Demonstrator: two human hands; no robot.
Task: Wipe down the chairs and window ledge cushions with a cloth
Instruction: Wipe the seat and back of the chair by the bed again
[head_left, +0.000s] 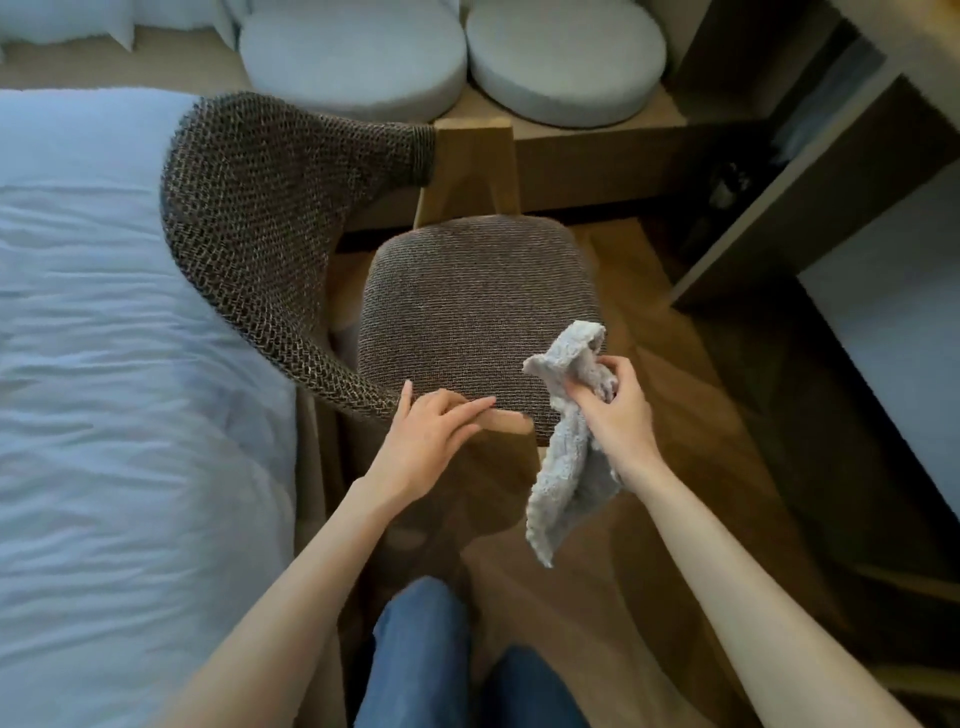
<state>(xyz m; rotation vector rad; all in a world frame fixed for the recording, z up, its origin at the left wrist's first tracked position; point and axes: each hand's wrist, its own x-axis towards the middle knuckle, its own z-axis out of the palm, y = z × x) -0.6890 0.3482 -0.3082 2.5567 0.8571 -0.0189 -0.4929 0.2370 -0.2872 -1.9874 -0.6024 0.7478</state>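
Our right hand (618, 410) has its fingers curled tight round the grey cloth (566, 452) at the near right corner of the chair's seat (478, 306), with the cloth's upper end bunched over that corner and its lower end hanging past the near edge. Our left hand (431, 441) lies at the seat's near left corner, fingers straight and slightly apart, touching the fabric beside the woven backrest (249, 218). Two round cushions (353, 57) sit side by side on the window ledge (587, 137) beyond the chair.
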